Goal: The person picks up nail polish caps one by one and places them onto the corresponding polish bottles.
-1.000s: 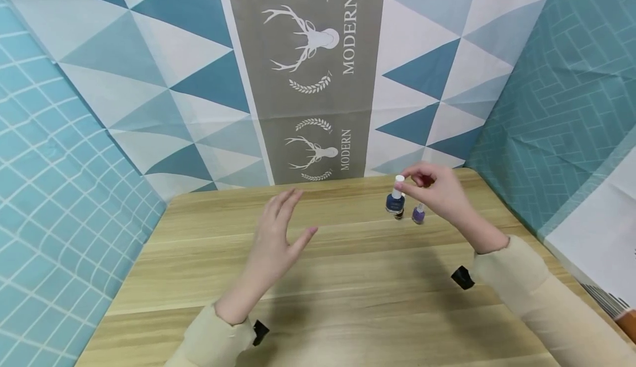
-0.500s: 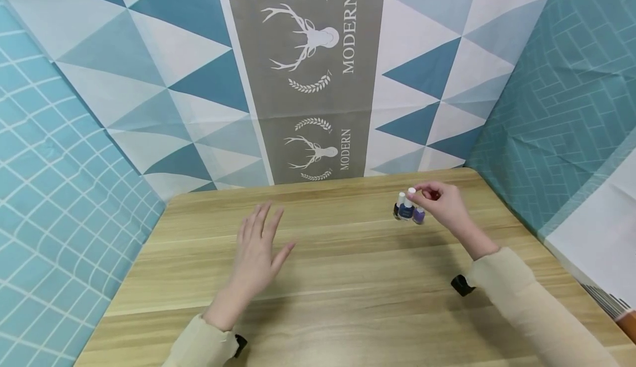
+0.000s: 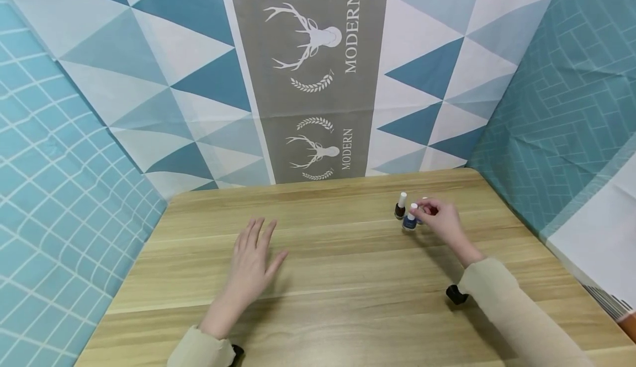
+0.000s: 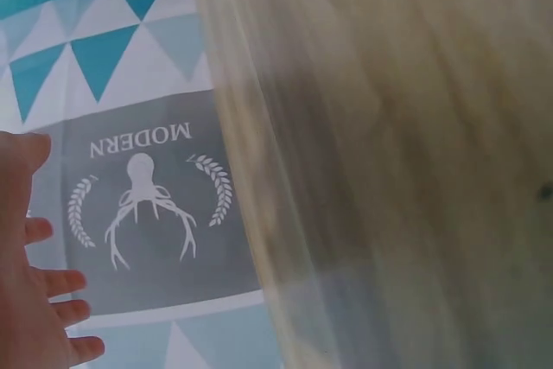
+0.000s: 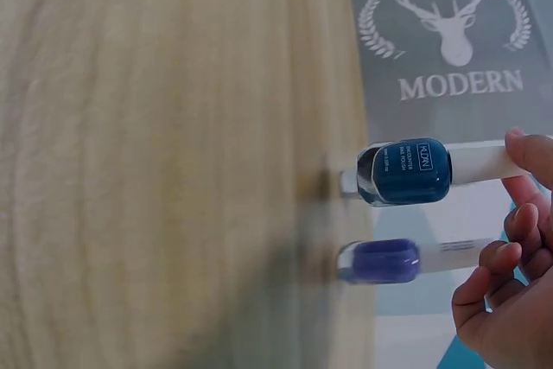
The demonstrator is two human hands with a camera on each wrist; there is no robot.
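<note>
My right hand [image 3: 442,222] pinches the white cap of a dark blue nail polish bottle [image 5: 404,172] between thumb and fingertip. The bottle is upright in the head view, low at the table's back right; whether its base touches the wood I cannot tell. Just behind it to the left stands a nearly black nail polish bottle [image 3: 400,211] with a white cap. A purple nail polish bottle [image 5: 384,262] stands beside the blue one, mostly hidden by my right hand in the head view. My left hand [image 3: 249,270] hovers over the table's left half, fingers extended and thumb apart, holding nothing.
The wooden table [image 3: 338,278] has light grain and rounded back corners. A patterned cloth [image 3: 318,80] with deer prints hangs behind it. Blue tiled sheeting [image 3: 59,152] lines the left side, and a teal sheet [image 3: 556,91] the right.
My right hand has carried the blue bottle down, slightly right and nearer to me, from in front of the other bottles. My left hand has drawn back to the left and lower.
</note>
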